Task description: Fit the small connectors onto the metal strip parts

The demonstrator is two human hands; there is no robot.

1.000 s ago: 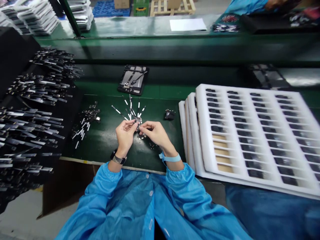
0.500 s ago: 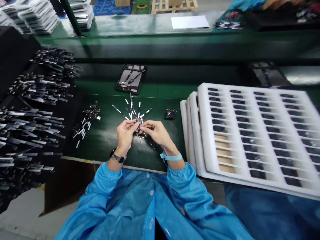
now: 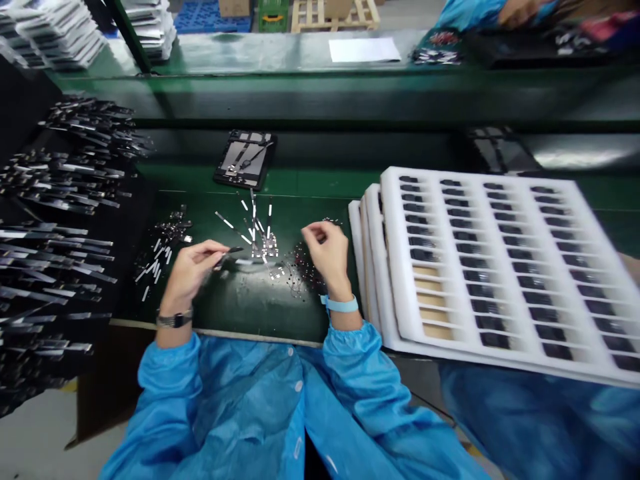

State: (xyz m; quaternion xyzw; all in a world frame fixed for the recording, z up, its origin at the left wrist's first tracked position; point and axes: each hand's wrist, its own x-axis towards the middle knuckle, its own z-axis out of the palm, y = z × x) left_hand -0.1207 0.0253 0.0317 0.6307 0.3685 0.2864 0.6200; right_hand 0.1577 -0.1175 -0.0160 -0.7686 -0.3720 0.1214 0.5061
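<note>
My left hand (image 3: 193,270) is closed in a pinch on a thin, dark flex cable (image 3: 235,250), whose free end points right over the green bench. To its right lies a fan of flex cables (image 3: 255,223) with white strips and shiny metal ends. My right hand (image 3: 327,253) hovers right of that fan with fingers curled together; whatever they may hold is too small or hidden to make out. Below and left of it spread tiny dark and reddish parts (image 3: 303,270). Behind its fingers a small piece (image 3: 333,221) with metal points is mostly covered.
White foam trays (image 3: 400,267) with dark modules in slots are stacked at right. Bundles of strips (image 3: 55,247) crowd the dark rack at left, near a small cable pile (image 3: 160,250). An opened tablet-like device (image 3: 245,160) lies behind. A co-worker's hand (image 3: 520,12) shows across the bench.
My hands have moved apart: the left went left with a flex cable, the right went right and up toward the small dark piece. The view has shifted slightly.
</note>
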